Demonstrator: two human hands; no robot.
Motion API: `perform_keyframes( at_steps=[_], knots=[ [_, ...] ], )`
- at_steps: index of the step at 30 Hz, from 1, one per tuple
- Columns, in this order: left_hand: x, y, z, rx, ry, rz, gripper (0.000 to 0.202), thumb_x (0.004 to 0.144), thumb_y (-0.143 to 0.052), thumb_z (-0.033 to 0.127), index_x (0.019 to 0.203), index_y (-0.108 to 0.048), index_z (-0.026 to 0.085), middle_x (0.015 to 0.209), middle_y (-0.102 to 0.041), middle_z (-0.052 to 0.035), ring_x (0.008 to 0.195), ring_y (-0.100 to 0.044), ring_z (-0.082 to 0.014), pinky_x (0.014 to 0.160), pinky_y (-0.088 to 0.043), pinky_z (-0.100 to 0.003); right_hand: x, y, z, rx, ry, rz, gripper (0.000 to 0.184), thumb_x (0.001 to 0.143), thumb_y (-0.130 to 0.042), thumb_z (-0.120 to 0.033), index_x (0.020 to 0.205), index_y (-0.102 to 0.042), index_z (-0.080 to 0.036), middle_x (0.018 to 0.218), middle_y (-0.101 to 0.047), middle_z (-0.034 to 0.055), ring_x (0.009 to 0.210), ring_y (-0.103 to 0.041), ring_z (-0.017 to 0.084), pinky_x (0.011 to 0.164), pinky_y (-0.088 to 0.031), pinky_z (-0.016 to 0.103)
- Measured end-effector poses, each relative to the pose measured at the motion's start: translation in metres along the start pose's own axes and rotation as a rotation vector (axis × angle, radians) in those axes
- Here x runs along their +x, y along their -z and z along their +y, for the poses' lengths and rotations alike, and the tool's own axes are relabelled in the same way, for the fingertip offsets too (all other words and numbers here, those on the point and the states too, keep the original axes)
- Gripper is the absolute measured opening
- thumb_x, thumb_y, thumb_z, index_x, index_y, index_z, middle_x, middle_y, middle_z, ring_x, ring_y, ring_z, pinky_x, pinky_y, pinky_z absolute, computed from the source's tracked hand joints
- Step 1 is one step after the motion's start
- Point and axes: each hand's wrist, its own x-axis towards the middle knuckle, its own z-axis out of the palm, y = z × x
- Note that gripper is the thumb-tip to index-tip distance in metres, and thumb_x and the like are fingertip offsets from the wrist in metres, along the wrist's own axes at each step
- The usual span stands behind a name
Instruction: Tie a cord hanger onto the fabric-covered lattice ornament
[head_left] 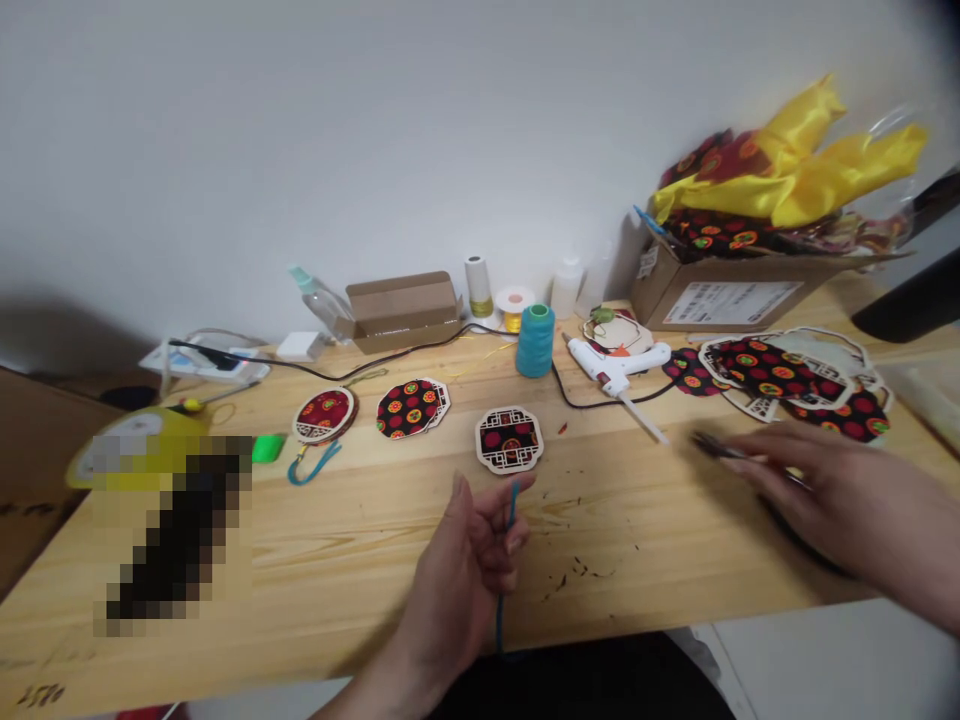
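Observation:
My left hand (480, 555) is closed on a thin teal cord (514, 505), which runs up over the index finger and hangs below the palm. My right hand (817, 480), blurred, grips what looks like scissors (720, 448) with dark and silver parts; the fingers hide most of them. Just beyond my left fingertips lies a wooden lattice frame over patterned fabric (510, 440). An octagonal fabric piece (411, 408) and a round red one (324, 413) with a teal loop (315, 465) lie further left. A teal thread cone (535, 342) stands behind.
A white glue gun (611, 370) rests right of the cone, its black cable trailing. Frames and fabric pieces (780, 375) pile near a cardboard box (720, 290) stuffed with cloth. Dark scraps (577, 572) dot the table. A power strip (202, 362) and yellow object (142, 440) sit left.

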Motion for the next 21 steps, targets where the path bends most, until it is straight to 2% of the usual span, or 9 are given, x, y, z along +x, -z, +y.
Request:
perform_keyframes(
  at_steps=[1, 2, 3, 4, 7, 11, 14, 18, 21],
  knots=[
    [-0.001, -0.001, -0.001, 0.007, -0.003, -0.013, 0.063, 0.081, -0.034, 0.060, 0.110, -0.062, 0.012, 0.061, -0.039, 0.0009, 0.051, -0.025, -0.0085, 0.044, -0.018, -0.018, 0.001, -0.007, -0.024, 0.201, 0.037, -0.017, 0.023, 0.081, -0.051, -0.040, 0.088, -0.067, -0.026, 0.089, -0.066, 0.0103, 0.080, -0.061, 0.027, 0.063, -0.049, 0.038],
    [-0.002, -0.002, -0.001, 0.016, -0.005, -0.028, 0.064, 0.081, -0.033, 0.061, 0.113, -0.061, 0.013, 0.061, -0.039, 0.0011, 0.051, -0.025, -0.0087, 0.044, -0.018, -0.018, 0.002, -0.016, -0.048, 0.418, 0.038, -0.088, 0.021, 0.082, -0.051, -0.038, 0.089, -0.068, -0.028, 0.088, -0.067, 0.0076, 0.079, -0.061, 0.024, 0.065, -0.050, 0.035],
    [-0.003, -0.002, -0.002, 0.028, -0.008, -0.043, 0.064, 0.081, -0.033, 0.062, 0.115, -0.060, 0.014, 0.061, -0.038, 0.0013, 0.051, -0.025, -0.0089, 0.044, -0.018, -0.018, 0.003, -0.026, -0.070, 0.615, 0.026, -0.173, 0.018, 0.078, -0.056, -0.038, 0.087, -0.068, -0.028, 0.081, -0.067, 0.0050, 0.072, -0.061, 0.021, 0.059, -0.050, 0.031],
    [-0.004, -0.003, -0.002, 0.043, -0.015, -0.053, 0.065, 0.080, -0.033, 0.063, 0.116, -0.059, 0.015, 0.061, -0.038, 0.0014, 0.051, -0.026, -0.0091, 0.045, -0.019, -0.019, 0.003, -0.037, -0.089, 0.757, -0.045, -0.345, 0.019, 0.078, -0.058, -0.035, 0.092, -0.068, -0.026, 0.081, -0.067, 0.0035, 0.072, -0.061, 0.019, 0.061, -0.049, 0.030],
    [-0.009, -0.002, -0.003, 0.075, -0.046, -0.046, 0.064, 0.078, -0.037, 0.064, 0.119, -0.057, 0.020, 0.063, -0.041, 0.0007, 0.053, -0.030, -0.0095, 0.047, -0.021, -0.020, 0.005, -0.063, -0.126, 1.111, -0.199, -0.589, 0.028, 0.071, -0.066, -0.030, 0.098, -0.066, -0.021, 0.082, -0.067, 0.0025, 0.072, -0.061, 0.016, 0.065, -0.048, 0.029],
    [-0.010, 0.002, -0.005, 0.086, -0.061, -0.058, 0.063, 0.077, -0.038, 0.065, 0.123, -0.053, 0.024, 0.067, -0.046, -0.0004, 0.054, -0.033, -0.0092, 0.048, -0.022, -0.020, 0.006, -0.076, -0.136, 1.409, -0.278, -0.695, 0.027, 0.068, -0.069, -0.024, 0.095, -0.066, -0.020, 0.073, -0.065, -0.0006, 0.067, -0.060, 0.012, 0.065, -0.046, 0.026],
    [-0.007, 0.003, -0.007, 0.084, -0.048, -0.106, 0.062, 0.078, -0.036, 0.064, 0.126, -0.049, 0.026, 0.067, -0.048, -0.0004, 0.054, -0.033, -0.0087, 0.047, -0.020, -0.019, 0.006, -0.077, -0.135, 1.473, -0.309, -0.686, 0.024, 0.066, -0.070, -0.020, 0.090, -0.067, -0.019, 0.066, -0.065, -0.0020, 0.061, -0.059, 0.010, 0.061, -0.044, 0.024],
    [-0.006, 0.001, -0.008, 0.093, -0.030, -0.142, 0.063, 0.077, -0.039, 0.064, 0.128, -0.045, 0.028, 0.065, -0.049, 0.0003, 0.051, -0.030, -0.0078, 0.045, -0.015, -0.019, 0.006, -0.076, -0.136, 1.560, -0.322, -0.708, 0.009, 0.068, -0.068, -0.021, 0.072, -0.065, -0.014, 0.061, -0.066, 0.0007, 0.059, -0.062, 0.013, 0.062, -0.047, 0.026],
    [-0.006, 0.001, -0.009, 0.112, -0.012, -0.135, 0.057, 0.081, -0.038, 0.059, 0.127, -0.046, 0.026, 0.062, -0.046, 0.0013, 0.050, -0.028, -0.0077, 0.045, -0.014, -0.019, 0.006, -0.074, -0.136, 1.544, -0.307, -0.657, 0.008, 0.069, -0.067, -0.021, 0.066, -0.063, -0.015, 0.059, -0.065, -0.0001, 0.056, -0.062, 0.013, 0.061, -0.048, 0.027]
  ],
)
